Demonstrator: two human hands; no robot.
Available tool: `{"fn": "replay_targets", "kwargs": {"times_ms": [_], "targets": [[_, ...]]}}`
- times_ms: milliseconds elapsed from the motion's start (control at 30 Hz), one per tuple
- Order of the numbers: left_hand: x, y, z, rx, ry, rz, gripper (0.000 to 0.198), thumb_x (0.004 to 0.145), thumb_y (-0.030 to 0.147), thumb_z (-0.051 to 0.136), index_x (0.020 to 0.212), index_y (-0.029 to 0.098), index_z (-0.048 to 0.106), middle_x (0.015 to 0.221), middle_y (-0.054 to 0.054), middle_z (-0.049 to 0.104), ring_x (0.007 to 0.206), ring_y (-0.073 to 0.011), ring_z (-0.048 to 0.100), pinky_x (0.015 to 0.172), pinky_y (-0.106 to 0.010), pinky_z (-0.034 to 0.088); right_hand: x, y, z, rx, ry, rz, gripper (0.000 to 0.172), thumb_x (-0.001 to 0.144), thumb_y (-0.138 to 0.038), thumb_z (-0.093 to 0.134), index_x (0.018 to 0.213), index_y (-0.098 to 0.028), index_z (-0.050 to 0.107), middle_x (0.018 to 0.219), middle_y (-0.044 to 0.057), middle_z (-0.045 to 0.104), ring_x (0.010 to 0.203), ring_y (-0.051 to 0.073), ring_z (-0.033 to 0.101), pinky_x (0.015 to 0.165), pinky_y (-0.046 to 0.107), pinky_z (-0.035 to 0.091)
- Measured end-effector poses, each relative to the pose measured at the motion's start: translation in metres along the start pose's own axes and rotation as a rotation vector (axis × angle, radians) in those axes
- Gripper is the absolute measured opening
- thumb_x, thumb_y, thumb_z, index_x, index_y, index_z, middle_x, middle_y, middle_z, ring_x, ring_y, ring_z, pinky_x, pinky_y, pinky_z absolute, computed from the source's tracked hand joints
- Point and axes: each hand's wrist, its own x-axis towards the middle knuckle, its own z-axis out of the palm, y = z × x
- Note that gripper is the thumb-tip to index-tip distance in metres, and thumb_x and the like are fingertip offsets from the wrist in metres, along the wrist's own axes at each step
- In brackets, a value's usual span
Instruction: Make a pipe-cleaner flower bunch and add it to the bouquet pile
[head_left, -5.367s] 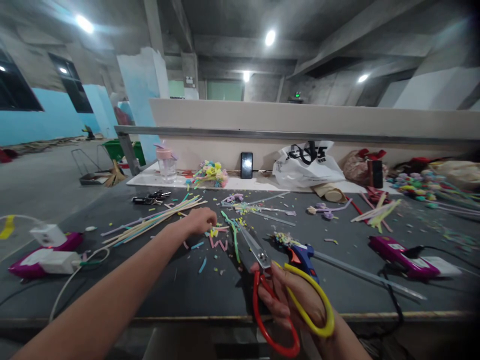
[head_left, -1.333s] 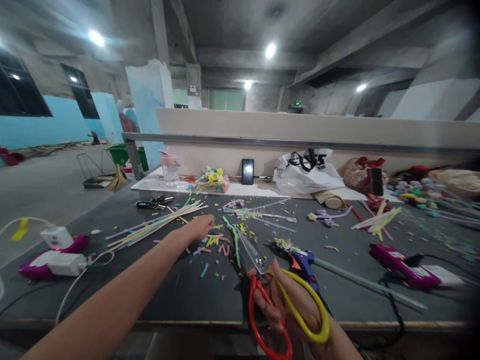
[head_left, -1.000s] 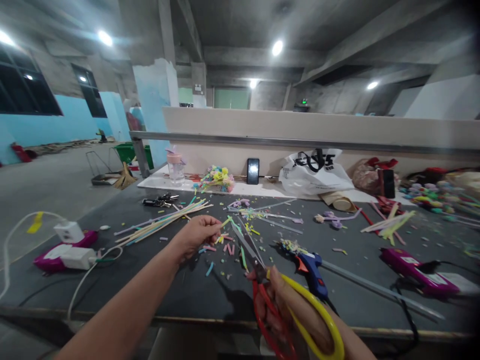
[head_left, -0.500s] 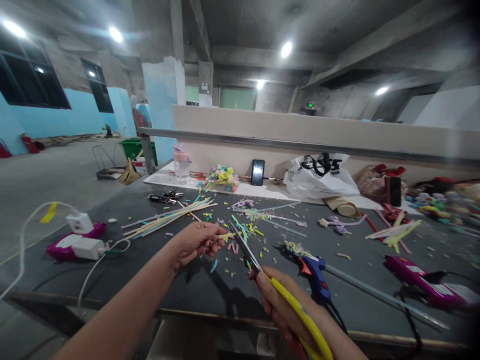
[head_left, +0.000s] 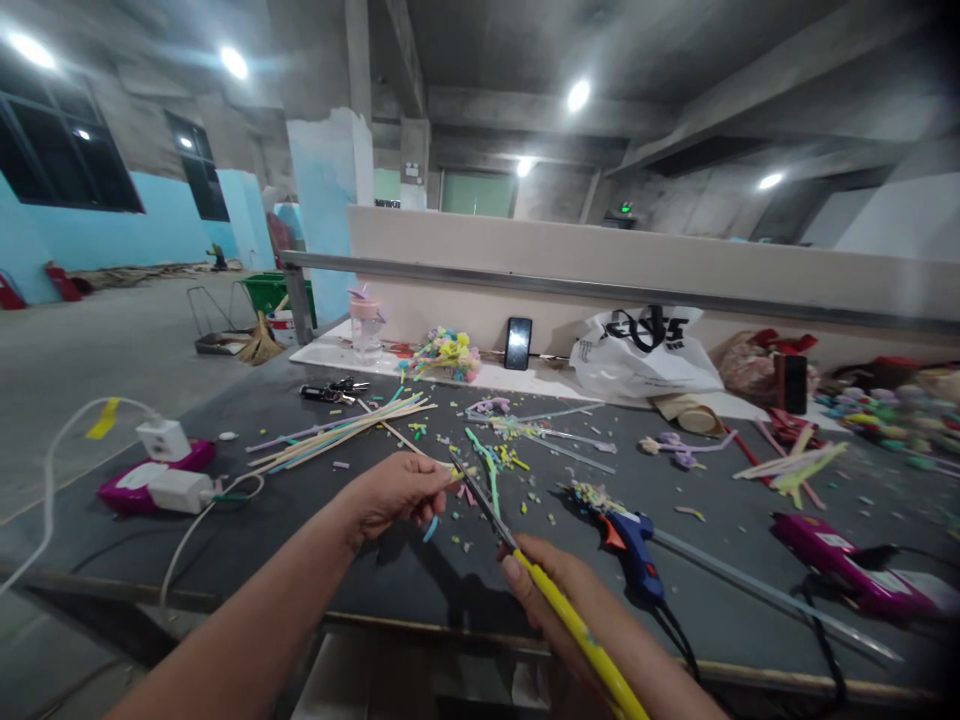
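My left hand [head_left: 409,492] pinches a short yellow piece of fuzzy stem [head_left: 456,473] between thumb and fingertips, above the dark table. My right hand [head_left: 551,590] is wrapped round yellow-handled scissors [head_left: 499,525], whose blade tips reach the yellow piece close to my left fingertips. Small cut bits in pink, yellow and green lie scattered under and beyond both hands. A green stem [head_left: 491,480] lies just past the blades. To the right of the scissors rests a blue glue gun [head_left: 636,555] with a red trigger, its nozzle end amid colourful scraps.
Long pastel stems [head_left: 352,430] lie in a bundle at left, near black-handled pliers [head_left: 330,390]. A purple power strip [head_left: 127,490] with white plugs sits far left. Behind stand a bottle [head_left: 366,325], a phone [head_left: 517,343] and a white bag [head_left: 645,350]. A clear glue stick [head_left: 787,600] extends rightward.
The scissors have moved left and turned, bringing their tips onto the yellow piece at my left fingertips. My left hand has turned slightly and stays near the same spot.
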Motion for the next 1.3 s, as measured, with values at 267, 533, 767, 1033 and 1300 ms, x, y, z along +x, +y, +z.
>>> {"fn": "replay_targets", "kwargs": {"times_ms": [267, 533, 767, 1033, 1300], "targets": [[-0.001, 0.001, -0.007, -0.108, -0.123, -0.069, 0.031, 0.074, 0.042, 0.055, 0.077, 0.012, 0.057, 0.055, -0.001, 0.059, 0.039, -0.0064, 0.051, 0.038, -0.014, 0.036, 0.000, -0.002, -0.002, -0.047, -0.022, -0.011, 0.041, 0.079, -0.056, 0.036, 0.070, -0.019, 0.050, 0.055, -0.003, 0.040, 0.050, 0.010, 0.037, 0.044, 0.019, 0.026], [0.002, -0.006, -0.015, -0.180, -0.172, -0.128, 0.034, 0.075, 0.045, 0.053, 0.082, 0.012, 0.054, 0.063, -0.006, 0.063, 0.047, -0.0101, 0.057, 0.044, -0.018, 0.043, 0.001, -0.005, -0.003, -0.141, -0.073, -0.047, 0.041, 0.079, -0.056, 0.034, 0.067, -0.019, 0.046, 0.059, -0.003, 0.040, 0.054, 0.010, 0.035, 0.048, 0.020, 0.027], [0.003, -0.008, -0.016, -0.205, -0.195, -0.107, 0.033, 0.077, 0.043, 0.052, 0.085, 0.011, 0.056, 0.062, -0.005, 0.062, 0.047, -0.0098, 0.057, 0.044, -0.017, 0.042, 0.003, -0.006, -0.003, -0.166, -0.091, -0.050, 0.040, 0.080, -0.055, 0.033, 0.066, -0.018, 0.043, 0.059, -0.003, 0.036, 0.054, 0.010, 0.032, 0.049, 0.021, 0.025], [0.000, -0.005, -0.014, -0.197, -0.194, -0.114, 0.030, 0.077, 0.041, 0.053, 0.082, 0.012, 0.056, 0.060, -0.004, 0.062, 0.046, -0.0090, 0.056, 0.043, -0.017, 0.041, 0.003, -0.006, -0.003, -0.196, -0.108, -0.063, 0.041, 0.081, -0.055, 0.031, 0.069, -0.018, 0.045, 0.059, -0.003, 0.036, 0.053, 0.010, 0.032, 0.049, 0.021, 0.026], [0.002, -0.007, -0.009, -0.128, -0.145, -0.088, 0.026, 0.070, 0.037, 0.061, 0.073, 0.012, 0.055, 0.052, 0.001, 0.057, 0.037, -0.0050, 0.048, 0.036, -0.014, 0.034, 0.002, -0.007, -0.004, -0.246, -0.123, -0.075, 0.043, 0.082, -0.054, 0.028, 0.072, -0.018, 0.047, 0.061, -0.002, 0.039, 0.055, 0.010, 0.035, 0.051, 0.021, 0.028]]}}
